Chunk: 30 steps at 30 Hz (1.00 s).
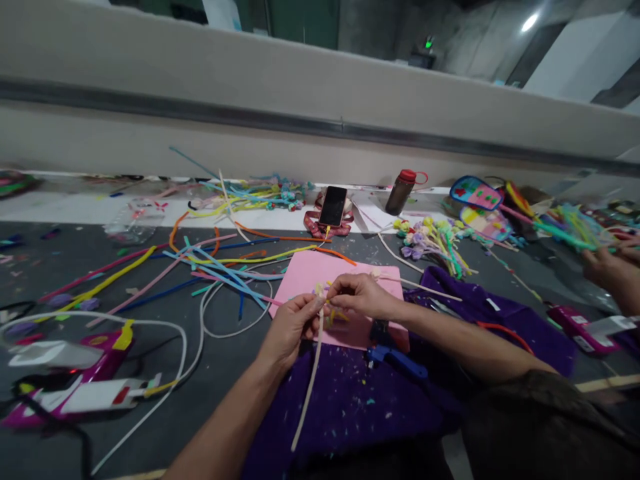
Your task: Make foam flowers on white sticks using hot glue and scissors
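My left hand pinches a cream pipe cleaner near its top, and the long stem hangs down over a purple cloth. At the top of the stem is a small pale yellow and lilac tuft, partly hidden by fingers. My right hand is closed at this tuft, fingertips pressed together; what they grip is too small to make out. Under both hands lies a pink sheet. On it rest another cream pipe cleaner and small yellow pieces. Blue-handled pliers or cutters lie just below.
Loose coloured pipe cleaners and a white cable spread leftward, near magenta glue guns. Behind stand a phone and a red-capped bottle. Finished-looking pipe-cleaner flowers lie right. Another person's hand works at far right.
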Available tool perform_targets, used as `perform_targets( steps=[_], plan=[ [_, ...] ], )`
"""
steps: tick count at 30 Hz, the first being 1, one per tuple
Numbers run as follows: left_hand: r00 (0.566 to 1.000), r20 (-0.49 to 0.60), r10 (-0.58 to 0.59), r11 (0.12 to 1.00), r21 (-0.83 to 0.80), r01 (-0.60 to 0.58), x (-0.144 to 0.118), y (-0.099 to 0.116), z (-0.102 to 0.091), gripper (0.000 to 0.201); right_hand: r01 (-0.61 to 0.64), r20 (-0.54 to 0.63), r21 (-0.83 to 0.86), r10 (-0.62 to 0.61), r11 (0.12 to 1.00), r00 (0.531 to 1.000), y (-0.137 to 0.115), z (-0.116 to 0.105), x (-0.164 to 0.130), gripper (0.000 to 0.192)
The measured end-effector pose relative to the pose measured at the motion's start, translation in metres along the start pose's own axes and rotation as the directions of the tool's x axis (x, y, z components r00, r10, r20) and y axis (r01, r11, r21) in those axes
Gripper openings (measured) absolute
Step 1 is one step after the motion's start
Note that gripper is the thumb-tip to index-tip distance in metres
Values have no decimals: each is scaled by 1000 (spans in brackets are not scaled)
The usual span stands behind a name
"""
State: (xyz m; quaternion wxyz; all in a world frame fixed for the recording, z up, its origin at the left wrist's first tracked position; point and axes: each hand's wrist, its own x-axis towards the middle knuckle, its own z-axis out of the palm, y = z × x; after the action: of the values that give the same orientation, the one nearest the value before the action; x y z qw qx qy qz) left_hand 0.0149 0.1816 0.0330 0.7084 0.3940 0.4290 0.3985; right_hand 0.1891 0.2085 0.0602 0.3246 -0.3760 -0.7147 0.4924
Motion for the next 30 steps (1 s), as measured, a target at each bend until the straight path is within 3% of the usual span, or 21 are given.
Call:
perform_targets(
  steps=[9, 30],
  plan=[
    [998, -21, 60, 998, 11, -60, 1, -2, -3, 28, -38, 12, 39, 37, 999, 999, -7, 3, -1, 4],
    [996, -56, 75, 995, 74, -71, -2, -1, 4, 33, 50, -84, -149, -63, 988, 994, -11, 6, -5, 4]
  ],
)
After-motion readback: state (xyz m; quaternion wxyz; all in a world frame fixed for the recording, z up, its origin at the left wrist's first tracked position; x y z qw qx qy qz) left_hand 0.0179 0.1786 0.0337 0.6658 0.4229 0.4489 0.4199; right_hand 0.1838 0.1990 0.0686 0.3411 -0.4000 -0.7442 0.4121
